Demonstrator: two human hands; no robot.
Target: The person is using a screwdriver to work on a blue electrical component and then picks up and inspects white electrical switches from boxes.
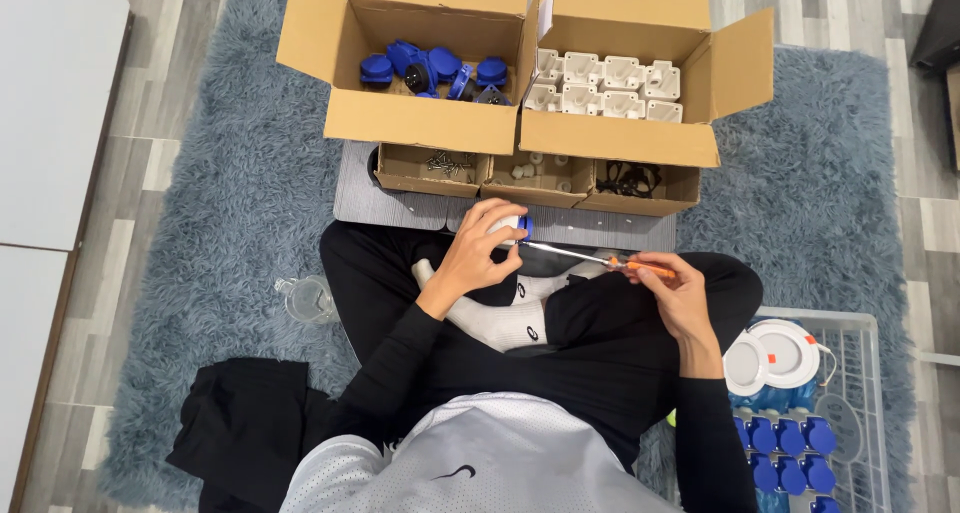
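Your left hand (478, 245) wraps white-and-blue part (518, 227), over lap, just off board's (360, 198) near edge. Your right hand (672, 285) grips screwdriver (600, 260) by orange handle; shaft slants left, tip touching part. Along board's far edge: box of blue parts (432, 71) left, box of white parts (605, 85) right; three small trays before them, leftmost holding screws (445, 161). Basket (868, 373) on rug (230, 183) at your right, holding blue pieces.
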